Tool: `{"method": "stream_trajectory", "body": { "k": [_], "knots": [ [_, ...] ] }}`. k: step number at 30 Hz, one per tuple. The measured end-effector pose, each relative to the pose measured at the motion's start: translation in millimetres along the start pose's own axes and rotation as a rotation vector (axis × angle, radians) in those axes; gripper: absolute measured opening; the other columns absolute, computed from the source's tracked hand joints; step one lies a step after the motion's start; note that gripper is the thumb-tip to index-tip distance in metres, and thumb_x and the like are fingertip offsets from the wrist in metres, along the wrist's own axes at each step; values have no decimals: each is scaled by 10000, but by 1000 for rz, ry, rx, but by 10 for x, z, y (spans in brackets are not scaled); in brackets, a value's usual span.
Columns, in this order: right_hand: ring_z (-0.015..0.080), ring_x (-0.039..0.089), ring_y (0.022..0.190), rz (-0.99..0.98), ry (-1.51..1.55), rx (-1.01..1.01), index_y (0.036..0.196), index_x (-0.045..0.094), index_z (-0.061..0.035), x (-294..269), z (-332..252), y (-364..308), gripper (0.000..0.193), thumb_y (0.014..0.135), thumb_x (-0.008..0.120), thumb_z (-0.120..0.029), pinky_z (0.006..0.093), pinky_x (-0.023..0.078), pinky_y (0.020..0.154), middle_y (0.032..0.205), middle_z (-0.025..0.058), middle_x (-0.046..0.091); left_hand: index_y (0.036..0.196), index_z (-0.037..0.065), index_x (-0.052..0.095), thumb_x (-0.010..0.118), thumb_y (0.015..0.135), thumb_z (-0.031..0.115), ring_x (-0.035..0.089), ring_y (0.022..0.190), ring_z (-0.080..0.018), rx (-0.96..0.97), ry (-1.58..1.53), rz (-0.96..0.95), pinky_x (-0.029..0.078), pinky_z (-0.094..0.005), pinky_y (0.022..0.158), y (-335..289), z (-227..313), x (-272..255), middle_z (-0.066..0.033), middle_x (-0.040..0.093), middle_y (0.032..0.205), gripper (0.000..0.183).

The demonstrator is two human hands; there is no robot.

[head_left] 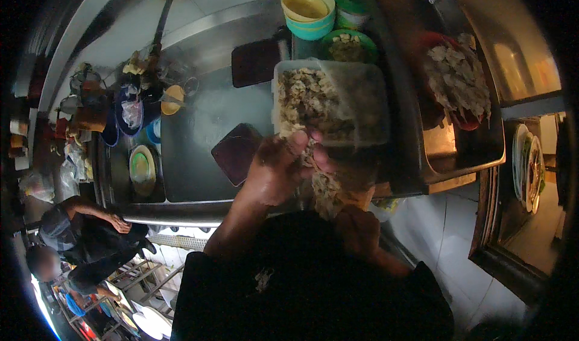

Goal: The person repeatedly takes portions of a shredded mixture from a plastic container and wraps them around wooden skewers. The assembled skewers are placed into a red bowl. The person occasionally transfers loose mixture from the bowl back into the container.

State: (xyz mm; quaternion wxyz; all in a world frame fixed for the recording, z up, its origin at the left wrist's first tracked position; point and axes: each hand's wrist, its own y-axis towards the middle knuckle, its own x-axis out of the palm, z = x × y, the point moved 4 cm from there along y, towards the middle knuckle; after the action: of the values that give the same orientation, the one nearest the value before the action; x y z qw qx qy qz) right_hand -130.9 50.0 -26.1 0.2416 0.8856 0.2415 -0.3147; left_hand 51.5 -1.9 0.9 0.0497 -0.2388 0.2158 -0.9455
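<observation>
My left hand [274,169] is in front of a translucent plastic tub [379,108], its fingers pinched on the upper end of a clump of pale, shaggy food [325,191]. Lower down, close to my dark clothing, my right hand [359,229] is closed at the clump's lower end; its fingertips are partly hidden. The tub holds many torn, pale brown pieces [304,90] of what looks like the same food, and a hazy sheet or reflection covers its right half. The exact kind of food cannot be made out.
A red basin [429,42] heaped with pale, stringy pieces stands in the metal sink at right. Behind the tub are a green bowl [371,46] and stacked yellow and turquoise bowls [309,30]. Two dark trays [256,63] lie on the steel counter. A person [90,232] sits at lower left.
</observation>
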Motion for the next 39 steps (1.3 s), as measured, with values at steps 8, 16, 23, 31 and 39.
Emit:
{"method": "stream_trajectory", "body": {
  "k": [8, 16, 23, 31, 39],
  "knots": [
    [306, 584, 692, -272, 336, 564, 851, 594, -67, 300, 245, -338, 160, 866, 511, -203, 403, 455, 574, 800, 126, 605, 983, 31, 534, 564, 870, 335, 626, 731, -224, 67, -161, -3, 487, -312, 643, -99, -84, -19, -109, 620, 772, 326],
    [277, 593, 781, -340, -10, 254, 951, 599, -3, 191, 82, -230, 217, 781, 606, -137, 389, 474, 612, 889, 174, 610, 963, 18, 533, 549, 884, 312, 619, 688, -230, 238, 76, -10, 492, -329, 621, -202, -109, -63, -118, 615, 737, 305],
    [237, 571, 770, 63, -485, -358, 1015, 583, -3, 177, -51, -306, 269, 775, 580, -125, 379, 473, 626, 932, 151, 600, 911, 25, 558, 509, 897, 250, 577, 648, -197, 241, -313, 104, 464, -312, 588, -161, -266, 5, -91, 588, 743, 231],
    [215, 544, 671, -124, 107, 68, 933, 559, -11, 303, 208, 273, 173, 794, 566, -114, 355, 441, 537, 819, 121, 564, 917, 21, 553, 527, 859, 409, 592, 650, -237, 522, -106, 239, 489, -326, 570, -394, 131, 167, -107, 597, 754, 394],
    [203, 531, 654, -166, 317, 102, 930, 556, -13, 739, 148, 885, 165, 808, 551, -125, 346, 434, 528, 801, 111, 556, 822, 2, 442, 348, 957, 258, 566, 566, -202, 1001, -346, -50, 472, -316, 557, -1324, 326, 407, -72, 484, 610, 304]
  ]
}}
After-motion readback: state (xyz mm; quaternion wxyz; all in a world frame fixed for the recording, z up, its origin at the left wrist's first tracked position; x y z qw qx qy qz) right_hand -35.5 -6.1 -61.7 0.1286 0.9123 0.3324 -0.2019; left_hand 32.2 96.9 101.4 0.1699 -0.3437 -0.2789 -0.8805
